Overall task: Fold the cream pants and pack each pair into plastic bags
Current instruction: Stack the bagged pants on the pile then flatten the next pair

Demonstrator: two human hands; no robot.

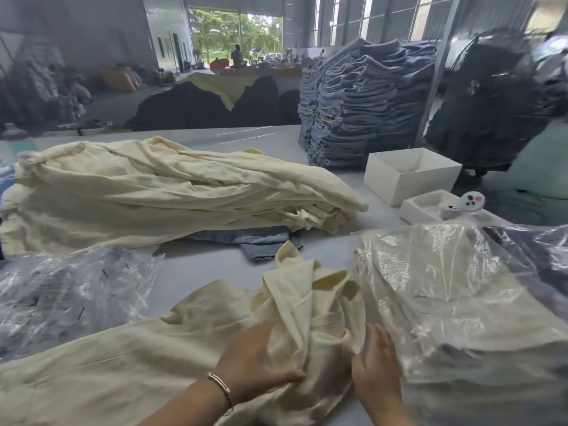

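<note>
Two hands work at the near edge of the worktop (196, 265). My left hand (258, 361), with a bracelet (222, 392) at the wrist, lies on the cream pants (129, 373), fingers fairly straight and tucked under a bunched fold, thumb extended along the cloth. My right hand (376, 364) lies against the right side of the same bunch, fingers straight and together; it grips nothing. The pants trail left across the near worktop, with the crumpled part between my hands. Just right of my right hand lies a stack of bagged cream pants (445, 302). Loose plastic bags (67, 299) lie to the left. Farther back lies a pile of unfolded cream pants (159, 192), over a blue garment (255, 241). Beyond, to the right, stand an open white box (412, 173), a white tray (430, 207) and a tall stack of blue garments (365, 99).
</note>
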